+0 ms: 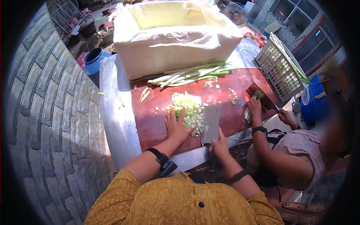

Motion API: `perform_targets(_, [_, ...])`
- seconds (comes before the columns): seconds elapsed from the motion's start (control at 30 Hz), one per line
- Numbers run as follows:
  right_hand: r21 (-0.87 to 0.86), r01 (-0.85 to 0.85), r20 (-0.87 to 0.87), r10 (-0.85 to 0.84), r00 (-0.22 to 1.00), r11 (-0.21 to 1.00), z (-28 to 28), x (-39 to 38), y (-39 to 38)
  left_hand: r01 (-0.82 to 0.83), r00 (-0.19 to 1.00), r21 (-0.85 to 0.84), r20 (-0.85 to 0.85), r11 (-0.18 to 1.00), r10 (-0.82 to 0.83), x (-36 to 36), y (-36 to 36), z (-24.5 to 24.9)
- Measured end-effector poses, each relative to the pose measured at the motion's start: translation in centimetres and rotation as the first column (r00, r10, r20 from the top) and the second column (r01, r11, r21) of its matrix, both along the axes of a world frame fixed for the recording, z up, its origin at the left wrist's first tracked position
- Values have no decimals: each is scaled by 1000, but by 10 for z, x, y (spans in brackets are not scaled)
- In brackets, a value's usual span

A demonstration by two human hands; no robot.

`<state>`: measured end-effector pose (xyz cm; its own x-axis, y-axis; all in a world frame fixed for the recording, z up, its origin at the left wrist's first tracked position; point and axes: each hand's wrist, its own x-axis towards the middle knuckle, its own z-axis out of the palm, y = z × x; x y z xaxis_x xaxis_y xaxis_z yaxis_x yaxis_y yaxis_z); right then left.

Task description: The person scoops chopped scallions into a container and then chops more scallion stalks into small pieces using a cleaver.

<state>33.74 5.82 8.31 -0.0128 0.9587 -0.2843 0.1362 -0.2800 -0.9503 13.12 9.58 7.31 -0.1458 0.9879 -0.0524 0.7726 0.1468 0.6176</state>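
A heap of chopped green onions (190, 106) lies on the reddish cutting board (153, 123). My left hand (177, 126) rests with fingers spread at the heap's near left side, touching the pieces. In my right hand (220, 145) is a cleaver (210, 124). Its broad blade lies along the right edge of the heap, and my fingers wrap its handle, which is partly hidden. Beyond the heap, a bundle of whole green onions (191, 75) stretches across the far side of the board.
Behind the board stands a large cloth-lined box (168, 52). On the right, a co-worker's hands (255, 110) hold stalks and another cleaver (261, 96). A plastic crate (279, 71) of green onions is beyond them. A brick wall (56, 112) rises on my left, near a blue barrel (96, 62).
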Motion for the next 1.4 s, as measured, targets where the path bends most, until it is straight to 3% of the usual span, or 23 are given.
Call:
perform_targets(0.17, [-120,-102,-67,94,993,988,2,-37,-12,-74,996,142,56,987,67,22,-2,-19])
perform_targets(0.37, [-124,-214,-198,187,962,969,3,-50,-9,-145,977,349,196,926,79,37,-7,-27])
perform_targets(0.57, [-128,-240,-210,210,955,962,20,-56,-10,-150,967,368,248,918,59,30,-10,-14])
perform_targets(0.77, [-49,-240,-213,225,951,970,49,-63,-10,-140,963,371,268,918,39,21,-8,25])
perform_targets(1.07, [10,-254,-213,251,944,967,117,-89,6,-110,967,521,254,846,-30,-6,18,90])
perform_targets(1.4, [270,-253,-153,301,941,929,219,-122,110,-118,972,687,229,717,-59,-40,125,202])
